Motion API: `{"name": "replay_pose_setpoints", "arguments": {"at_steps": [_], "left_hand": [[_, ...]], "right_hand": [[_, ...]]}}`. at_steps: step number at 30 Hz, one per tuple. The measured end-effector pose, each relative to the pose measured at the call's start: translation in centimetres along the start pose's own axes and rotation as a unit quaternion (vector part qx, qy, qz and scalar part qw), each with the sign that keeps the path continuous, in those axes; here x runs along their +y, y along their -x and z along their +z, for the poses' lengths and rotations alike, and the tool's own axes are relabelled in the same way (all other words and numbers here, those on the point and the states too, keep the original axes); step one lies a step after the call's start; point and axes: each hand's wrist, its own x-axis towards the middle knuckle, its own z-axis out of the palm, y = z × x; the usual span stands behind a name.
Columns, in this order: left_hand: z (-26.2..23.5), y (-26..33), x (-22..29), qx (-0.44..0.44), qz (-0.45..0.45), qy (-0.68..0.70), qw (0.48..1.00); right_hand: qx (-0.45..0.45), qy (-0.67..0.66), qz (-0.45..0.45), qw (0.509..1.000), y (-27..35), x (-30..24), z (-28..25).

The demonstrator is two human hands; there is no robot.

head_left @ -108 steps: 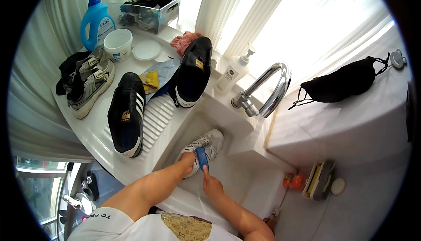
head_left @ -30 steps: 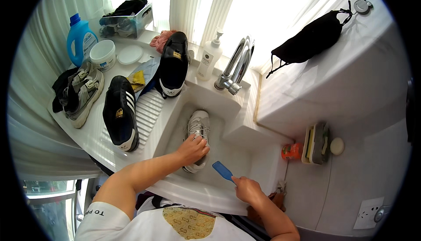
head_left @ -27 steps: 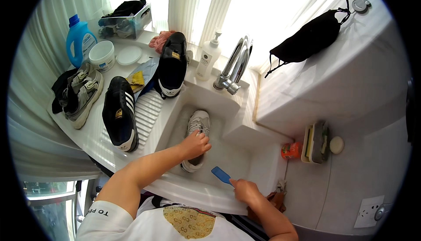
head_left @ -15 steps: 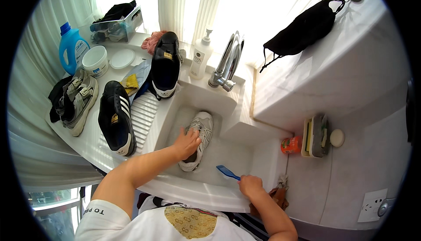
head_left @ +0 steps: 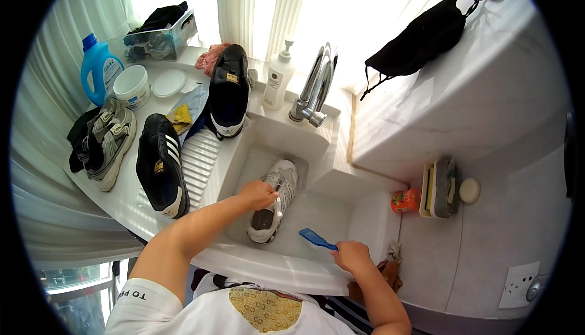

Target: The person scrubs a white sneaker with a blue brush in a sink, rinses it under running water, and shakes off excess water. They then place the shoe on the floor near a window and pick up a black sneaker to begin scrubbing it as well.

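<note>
Now left hand (head_left: 257,193) gripping sneaker (head_left: 273,208), in sink (head_left: 332,210)

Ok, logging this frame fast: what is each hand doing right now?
Left hand: closed on the white sneaker in the sink.
Right hand: closed on the blue brush, held off the sneaker.

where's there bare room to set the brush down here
Free: the sink floor between the white sneaker and the right hand holding the blue brush. Crowded: the left counter, full of shoes.
</note>
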Motion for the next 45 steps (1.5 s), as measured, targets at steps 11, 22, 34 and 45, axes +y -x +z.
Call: {"name": "replay_pose_setpoints", "arguments": {"at_steps": [11,22,34,45], "left_hand": [[2.8,-0.7,4.7,0.111,-0.102,-0.046,0.987],[0.2,-1.6,7.6,-0.109,-0.026,-0.241,0.964],[0.8,-5.9,7.9,0.199,0.188,-0.109,0.956],[8.6,-1.7,2.4,0.175,-0.381,0.426,0.802]], "right_hand": [[0.041,-0.076,-0.089,0.992,-0.1,-6.0,-4.3],[0.029,-0.244,-0.095,0.965,-5.8,-3.0,2.6],[0.068,-0.264,0.013,0.962,-12.5,1.7,4.2],[-0.035,-0.617,-0.06,0.784,-16.9,-2.9,12.1]]}}
